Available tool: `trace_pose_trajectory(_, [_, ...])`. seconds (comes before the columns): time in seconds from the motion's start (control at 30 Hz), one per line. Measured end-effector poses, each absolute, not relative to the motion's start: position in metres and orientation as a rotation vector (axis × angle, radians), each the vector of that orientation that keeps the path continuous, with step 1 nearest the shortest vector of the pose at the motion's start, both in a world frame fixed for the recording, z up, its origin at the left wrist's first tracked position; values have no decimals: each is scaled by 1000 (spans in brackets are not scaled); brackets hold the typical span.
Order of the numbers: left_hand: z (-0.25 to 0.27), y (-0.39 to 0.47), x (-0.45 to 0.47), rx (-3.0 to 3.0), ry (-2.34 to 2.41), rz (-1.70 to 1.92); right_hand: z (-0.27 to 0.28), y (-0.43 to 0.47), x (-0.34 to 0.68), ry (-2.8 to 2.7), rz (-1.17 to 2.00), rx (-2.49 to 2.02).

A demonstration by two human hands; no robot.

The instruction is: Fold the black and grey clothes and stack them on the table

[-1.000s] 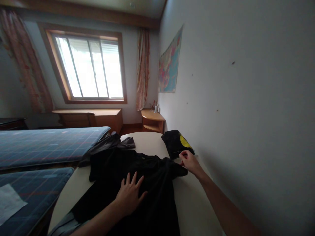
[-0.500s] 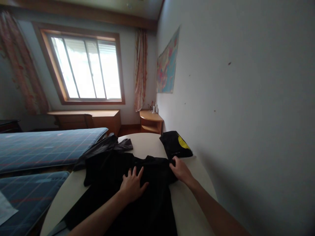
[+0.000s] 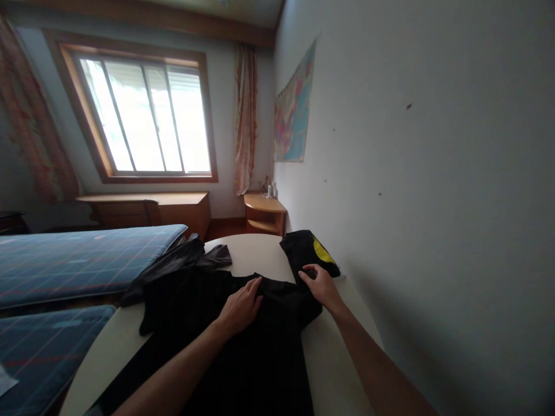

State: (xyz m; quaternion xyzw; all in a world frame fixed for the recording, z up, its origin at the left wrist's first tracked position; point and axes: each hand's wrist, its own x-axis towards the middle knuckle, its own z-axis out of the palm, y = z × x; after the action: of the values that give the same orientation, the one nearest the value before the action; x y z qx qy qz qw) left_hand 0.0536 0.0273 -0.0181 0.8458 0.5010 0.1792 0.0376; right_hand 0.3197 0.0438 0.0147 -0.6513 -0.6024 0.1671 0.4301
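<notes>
A black T-shirt lies spread on the round pale table, its collar end away from me. My left hand rests on its upper part near the collar, fingers stretched and close together, holding nothing visible. Just past the shirt's right shoulder is my right hand, with thumb and forefinger curved and a gap between them. Nothing shows in that gap. Beyond it sits a folded black garment with a yellow patch, partly covered by the right fingers.
A dark grey garment is bunched at the table's left edge. Blue plaid mattresses stand to the left. The white wall runs close along the right side. A wooden desk and a corner shelf are at the back.
My left hand has moved up and right toward the collar, its spread fingers drawing together. My right hand has come off the shirt's shoulder, slightly upward and right; the right sleeve lies further out.
</notes>
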Motion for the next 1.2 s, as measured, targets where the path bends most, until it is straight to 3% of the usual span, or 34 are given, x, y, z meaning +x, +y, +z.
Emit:
trace_pose_trajectory(0.4, [4,82,114,2362,830,479,37,-45,285,-1891,704,-1150])
trace_pose_trajectory(0.57, [-6,99,99,2070,916,590,21,-73,283,-2060,636,-1127])
trace_pose_trajectory(0.77, [-13,95,78,1760,1096,559,-10,-70,287,-2195,525,-1461])
trace_pose_trajectory(0.93, [-17,86,92,1735,1096,620,-15,-73,282,-2204,572,-1450])
trace_pose_trajectory(1.2, [-30,95,113,1876,1244,738,-4,-91,277,-2281,343,-1570])
